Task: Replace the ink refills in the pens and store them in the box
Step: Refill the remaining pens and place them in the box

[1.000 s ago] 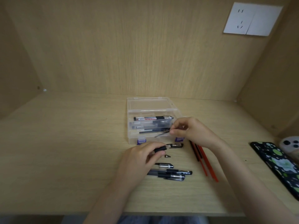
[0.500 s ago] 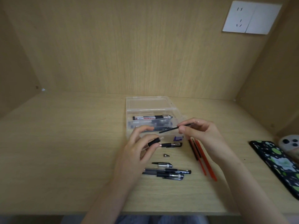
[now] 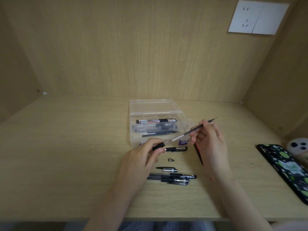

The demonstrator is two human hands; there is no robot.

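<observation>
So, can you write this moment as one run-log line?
left hand: holds pen barrel | right hand: pinches refill, not yet in barrel | box: open | metal tip: loose on desk

Head camera faces forward and down — seemingly near — onto the desk (image 3: 66, 164).

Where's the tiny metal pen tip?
Head view, middle of the desk: the metal pen tip lies between the black pen and the loose pen cap.

Clear box (image 3: 133, 114) with purple clasps (image 3: 183, 142), black pens (image 3: 173, 178), green-spotted black phone case (image 3: 286, 169), white socket (image 3: 258, 17)
</observation>
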